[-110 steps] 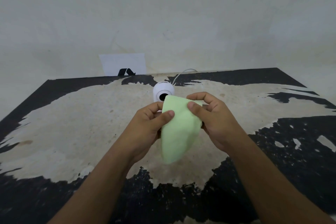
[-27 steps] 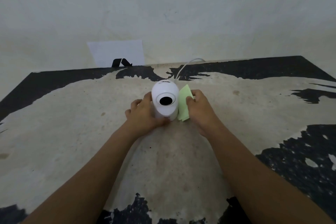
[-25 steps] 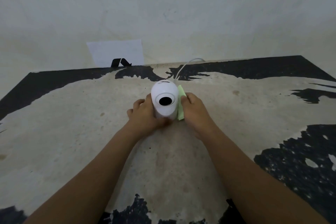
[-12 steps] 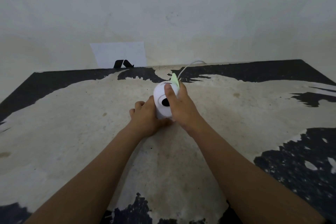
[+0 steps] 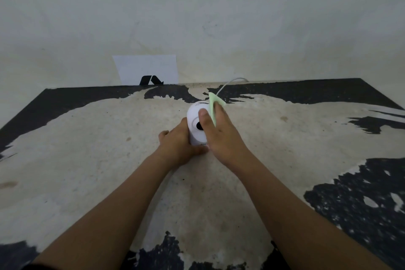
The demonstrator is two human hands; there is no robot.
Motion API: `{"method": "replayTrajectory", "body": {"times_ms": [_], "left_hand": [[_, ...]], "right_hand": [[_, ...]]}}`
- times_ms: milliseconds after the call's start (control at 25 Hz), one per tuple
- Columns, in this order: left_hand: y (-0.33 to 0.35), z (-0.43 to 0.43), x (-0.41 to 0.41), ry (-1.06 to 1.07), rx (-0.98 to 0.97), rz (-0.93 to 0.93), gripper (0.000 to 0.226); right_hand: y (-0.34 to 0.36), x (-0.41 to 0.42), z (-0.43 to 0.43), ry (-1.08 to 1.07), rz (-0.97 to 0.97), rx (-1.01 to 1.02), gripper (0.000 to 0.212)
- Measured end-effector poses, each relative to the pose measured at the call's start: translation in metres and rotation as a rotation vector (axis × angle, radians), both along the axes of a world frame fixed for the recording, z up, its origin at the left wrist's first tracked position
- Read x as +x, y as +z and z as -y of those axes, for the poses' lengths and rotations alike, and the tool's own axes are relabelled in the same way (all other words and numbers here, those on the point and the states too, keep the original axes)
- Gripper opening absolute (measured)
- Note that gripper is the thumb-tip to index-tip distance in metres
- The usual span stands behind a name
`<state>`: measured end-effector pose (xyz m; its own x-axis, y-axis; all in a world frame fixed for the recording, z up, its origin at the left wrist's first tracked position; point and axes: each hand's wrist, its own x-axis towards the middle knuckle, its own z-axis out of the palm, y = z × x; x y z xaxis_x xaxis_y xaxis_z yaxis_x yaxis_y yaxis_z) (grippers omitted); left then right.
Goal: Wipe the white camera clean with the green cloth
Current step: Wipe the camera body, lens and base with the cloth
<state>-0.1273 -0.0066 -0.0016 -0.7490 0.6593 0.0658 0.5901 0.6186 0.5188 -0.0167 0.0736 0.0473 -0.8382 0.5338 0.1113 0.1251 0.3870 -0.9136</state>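
- Small white rounded plastic camera (image 5: 195, 121) w/ a dark round lens stands upright on the worn tabletop (image 5: 87, 160), whose black coating has peeled away to pale beige across the middle. It sits centre, toward the far edge.
- Lens faces the viewer; the right thumb covers part of it.
- Left hand (image 5: 178, 148) is wrapped round the camera's lower left side and base, fingers curled behind, thumb lying along the table in front of the base. It grips the camera body.
- Right hand (image 5: 220, 136) is over the camera's right side and top. Thumb tip is pressed on the white front just above the lens.
- Pale green soft cloth (image 5: 213, 105) is pinched in the right hand, btwn the fingers and the camera's upper right side. Only a narrow strip shows, plus a folded corner poking up past the fingertips.
- Cloth touches the camera along its top right edge; can't tell how far it wraps round the back.
- Thin white cable (image 5: 230, 83) arcs from behind the camera up to the table's far edge, by the wall.
- White sheet of paper (image 5: 145, 68) w/ a black angular mark leans on the off-white wall behind the table, well left of the cable.
- Both forearms are bare, reaching in from the near edge.
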Motion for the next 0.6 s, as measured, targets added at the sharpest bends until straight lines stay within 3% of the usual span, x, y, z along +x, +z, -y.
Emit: {"method": "replayTrajectory", "body": {"times_ms": [160, 280, 360, 600], "left_hand": [[-0.001, 0.003, 0.000, -0.025, 0.008, -0.011, 0.094], [0.001, 0.004, 0.000, -0.032, 0.023, -0.010, 0.094], [0.001, 0.002, 0.000, -0.033, 0.002, -0.004, 0.091], [0.001, 0.000, -0.005, -0.022, -0.104, 0.028, 0.100]], "right_hand": [[0.000, -0.013, -0.012, -0.037, 0.087, -0.167, 0.064], [-0.020, -0.007, -0.008, -0.016, 0.103, -0.250, 0.079], [-0.027, -0.001, 0.001, -0.001, 0.098, -0.231, 0.087], [-0.001, -0.012, -0.001, -0.020, 0.000, -0.026, 0.073]]}}
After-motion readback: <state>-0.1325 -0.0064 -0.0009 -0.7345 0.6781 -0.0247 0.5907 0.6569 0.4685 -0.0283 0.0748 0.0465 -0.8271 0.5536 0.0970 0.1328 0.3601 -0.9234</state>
